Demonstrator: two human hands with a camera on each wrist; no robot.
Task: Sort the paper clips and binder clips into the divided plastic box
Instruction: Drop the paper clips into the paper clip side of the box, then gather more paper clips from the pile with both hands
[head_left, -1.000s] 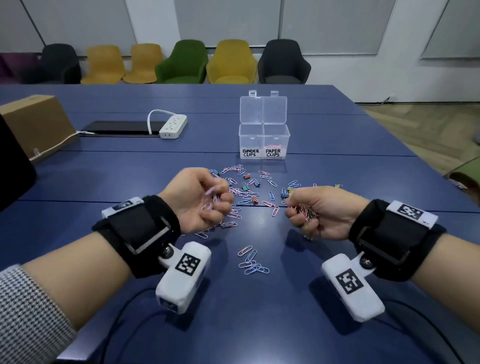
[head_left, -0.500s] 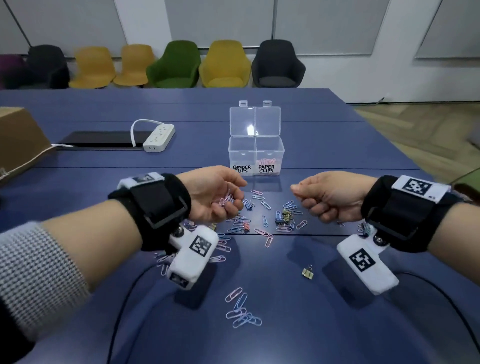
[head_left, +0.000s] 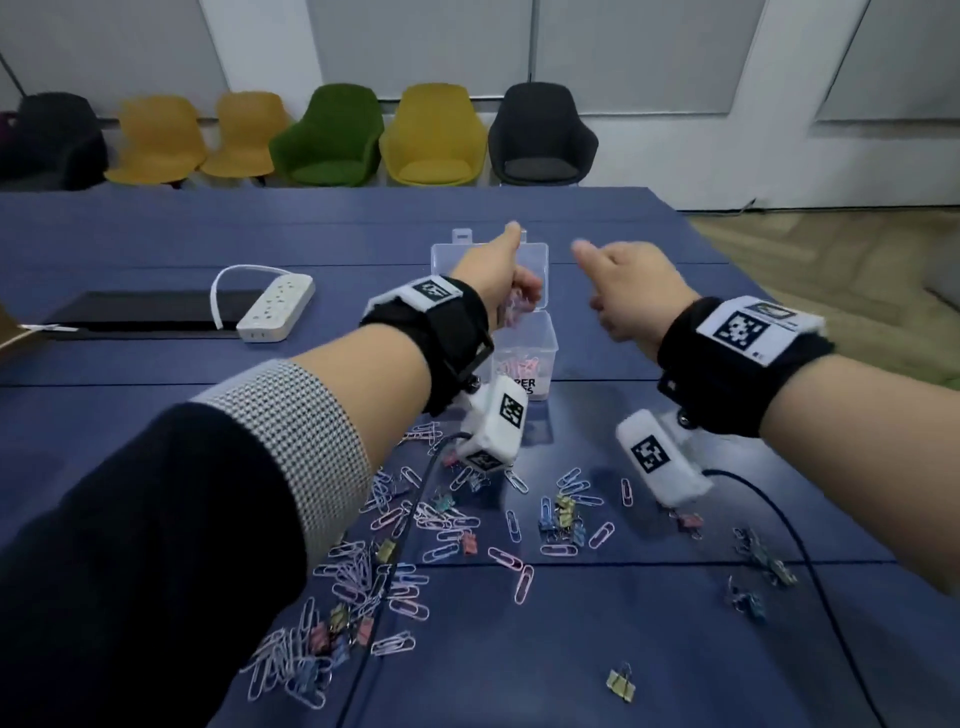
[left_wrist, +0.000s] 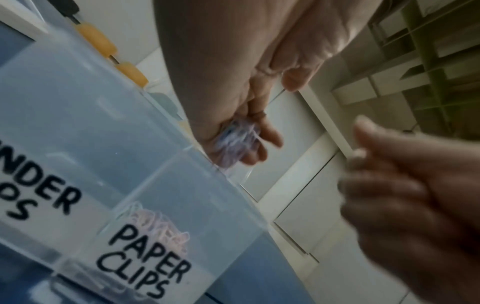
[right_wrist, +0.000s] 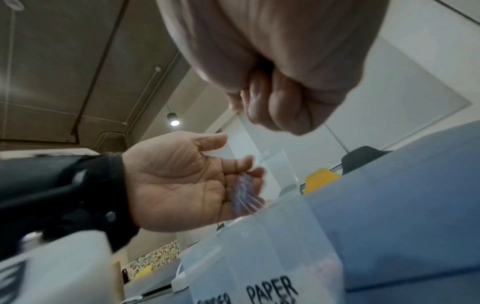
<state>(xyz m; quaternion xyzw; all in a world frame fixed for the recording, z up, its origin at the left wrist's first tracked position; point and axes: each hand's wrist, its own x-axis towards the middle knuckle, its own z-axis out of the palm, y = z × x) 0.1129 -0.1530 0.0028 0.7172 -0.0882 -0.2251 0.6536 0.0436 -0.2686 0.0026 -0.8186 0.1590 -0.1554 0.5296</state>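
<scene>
The clear divided box (head_left: 549, 347) stands open mid-table, with pink paper clips in its "PAPER CLIPS" half (left_wrist: 145, 255). My left hand (head_left: 501, 270) hovers over that half with its thumb up. Its loosely curled fingers cup a blurred bunch of paper clips (left_wrist: 237, 139), which also shows in the right wrist view (right_wrist: 244, 195). My right hand (head_left: 631, 291) hangs just right of the box (right_wrist: 272, 236) as a tight fist (right_wrist: 280, 102); what it encloses is hidden. Loose paper clips and small binder clips (head_left: 447, 525) litter the near table.
A lone yellow binder clip (head_left: 621, 680) lies near the front edge. A white power strip (head_left: 275, 309) and a black slab (head_left: 140, 312) sit at the back left. Camera cables (head_left: 784, 525) trail across the table. Coloured chairs (head_left: 431, 140) line the far wall.
Both hands gathered clips from the pile a second ago, then rose and moved forward to the box. The left hand has loosened over the paper clip half.
</scene>
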